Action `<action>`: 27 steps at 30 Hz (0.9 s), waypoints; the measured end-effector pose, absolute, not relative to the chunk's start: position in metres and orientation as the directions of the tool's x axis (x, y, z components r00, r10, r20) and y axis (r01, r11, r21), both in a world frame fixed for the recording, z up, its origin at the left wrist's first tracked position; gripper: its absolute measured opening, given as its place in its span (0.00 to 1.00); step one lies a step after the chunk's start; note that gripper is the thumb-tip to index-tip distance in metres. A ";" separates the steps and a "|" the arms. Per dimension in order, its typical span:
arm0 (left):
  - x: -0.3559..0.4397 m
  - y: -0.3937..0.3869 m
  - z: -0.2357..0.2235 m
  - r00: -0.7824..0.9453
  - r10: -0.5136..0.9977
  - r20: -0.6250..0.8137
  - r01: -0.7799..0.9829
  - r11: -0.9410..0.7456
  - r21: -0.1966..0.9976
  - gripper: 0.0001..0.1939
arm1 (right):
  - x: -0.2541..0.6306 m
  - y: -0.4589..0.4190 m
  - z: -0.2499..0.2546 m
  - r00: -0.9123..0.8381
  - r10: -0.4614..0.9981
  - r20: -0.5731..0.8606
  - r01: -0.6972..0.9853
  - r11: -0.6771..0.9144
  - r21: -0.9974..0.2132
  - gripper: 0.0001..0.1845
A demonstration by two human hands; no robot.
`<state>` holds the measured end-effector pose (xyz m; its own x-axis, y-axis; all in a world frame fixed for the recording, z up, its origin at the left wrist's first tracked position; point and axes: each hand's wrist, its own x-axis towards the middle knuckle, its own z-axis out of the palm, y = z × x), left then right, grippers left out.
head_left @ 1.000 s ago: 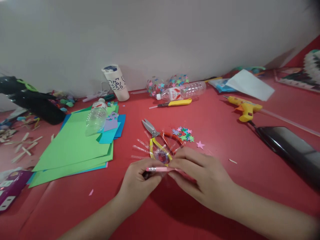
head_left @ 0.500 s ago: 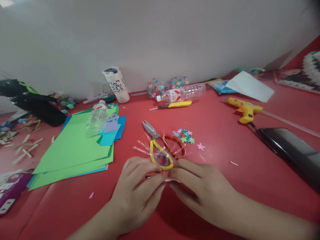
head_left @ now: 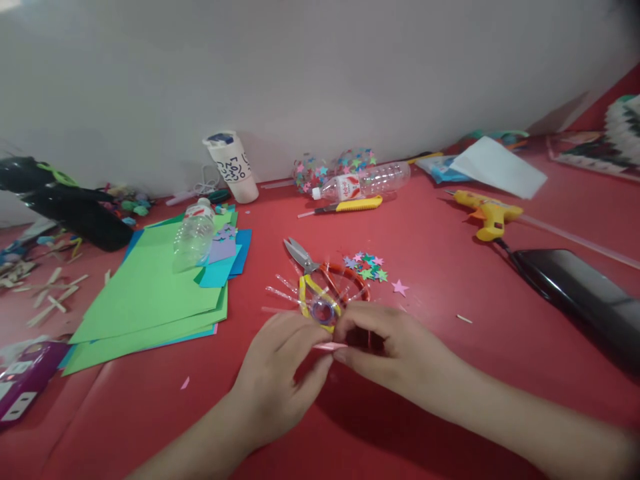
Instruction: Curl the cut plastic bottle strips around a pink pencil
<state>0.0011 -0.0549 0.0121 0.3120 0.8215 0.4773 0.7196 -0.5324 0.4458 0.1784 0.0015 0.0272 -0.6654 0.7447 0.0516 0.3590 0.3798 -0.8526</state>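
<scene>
My left hand [head_left: 280, 373] and my right hand [head_left: 395, 350] meet low in the middle of the red table [head_left: 450, 373]. Both pinch a small pink paper strip [head_left: 329, 346] between their fingertips. Just beyond the fingers lie scissors [head_left: 320, 273] with orange and yellow handles, with a clear plastic piece cut into fringes [head_left: 320, 303] lying over them. A little heap of coloured paper stars [head_left: 367, 267] and one pink star [head_left: 400, 288] lie to the right of the scissors.
Green and blue paper sheets [head_left: 150, 293] with a clear bottle [head_left: 193, 237] lie at left. At the back: a paper cup [head_left: 233, 167], a bottle with a red label [head_left: 365, 183], a yellow cutter [head_left: 350, 205]. A yellow glue gun [head_left: 490, 217] and a black case [head_left: 580, 293] sit right.
The pink strip was held out long between both hands; now my fingertips have drawn together on it and only a short end shows. My hands shifted slightly.
</scene>
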 end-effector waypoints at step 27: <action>0.007 -0.054 0.009 0.270 0.834 0.481 0.730 -0.503 0.463 0.06 | 0.182 -0.002 0.020 -0.654 0.715 0.248 0.347 0.574 -0.741 0.05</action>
